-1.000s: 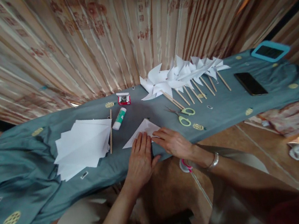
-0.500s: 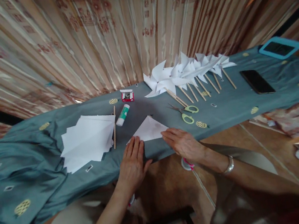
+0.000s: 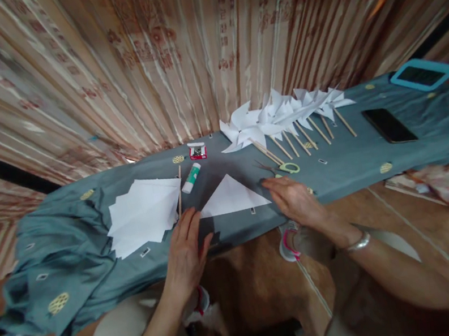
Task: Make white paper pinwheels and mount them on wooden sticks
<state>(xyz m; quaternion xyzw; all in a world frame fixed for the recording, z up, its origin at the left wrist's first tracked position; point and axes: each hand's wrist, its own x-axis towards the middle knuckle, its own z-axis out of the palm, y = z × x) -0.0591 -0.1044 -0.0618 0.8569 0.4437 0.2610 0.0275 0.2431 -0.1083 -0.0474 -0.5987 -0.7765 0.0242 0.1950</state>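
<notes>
A white sheet folded into a triangle (image 3: 233,196) lies flat on the cloth, its point away from me and its long edge toward me. Just left of its corner is my left hand (image 3: 186,249), fingers extended and thumb apart, holding nothing. Near the opposite corner rests my right hand (image 3: 296,200), bracelet on the wrist, fingers stretched out and empty, close to the green-handled scissors (image 3: 289,168) and partly covering them. Left of the triangle are a stack of white paper (image 3: 143,213), a wooden stick (image 3: 179,190) and a glue stick (image 3: 191,178).
Paper pinwheels (image 3: 268,120) on wooden sticks lie in a row along the back. A small red box (image 3: 197,151) sits open behind the glue stick. At the right are a black phone (image 3: 389,125) and a blue-framed tablet (image 3: 423,74). A patterned curtain (image 3: 188,53) hangs behind.
Both hands have moved apart, off the triangle's long edge to either side. More of the folded paper now shows. The whole view has shifted slightly.
</notes>
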